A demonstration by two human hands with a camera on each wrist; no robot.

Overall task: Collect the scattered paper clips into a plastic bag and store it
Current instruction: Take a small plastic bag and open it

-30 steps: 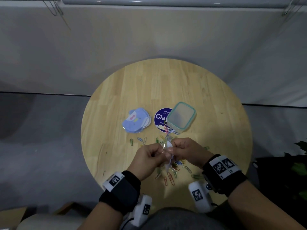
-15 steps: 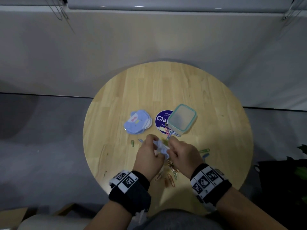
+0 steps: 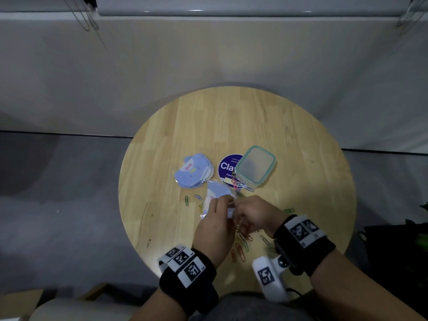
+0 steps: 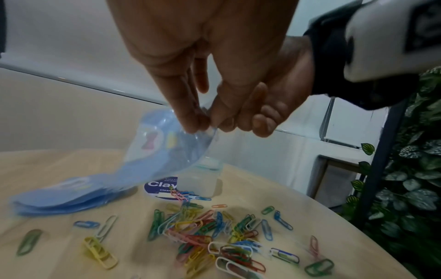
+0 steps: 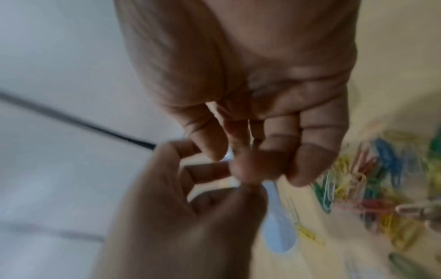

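Observation:
A small blue and clear plastic bag [image 3: 216, 193] hangs just above the round wooden table [image 3: 301, 140]. My left hand [image 3: 225, 201] pinches its near edge, plain in the left wrist view [image 4: 200, 124], where the bag [image 4: 167, 147] curves down and away. My right hand [image 3: 236, 209] pinches the same edge right beside it [image 4: 229, 122]. Several coloured paper clips [image 4: 214, 236] lie scattered under both hands, some near the table's front edge [image 3: 240, 249]. The right wrist view is blurred; it shows both hands' fingers meeting over the bag [image 5: 278, 226].
A stack of blue bags [image 3: 193, 171] lies left of centre. A round dark blue sticker [image 3: 228, 166] and a lidded clear container with a teal rim [image 3: 256, 166] sit behind the clips. Leafy plants [image 4: 410, 169] stand right of the table.
Both hands moved forward over the table with the bag. The bag hung down between them; now it sticks out beyond the left hand's fingers.

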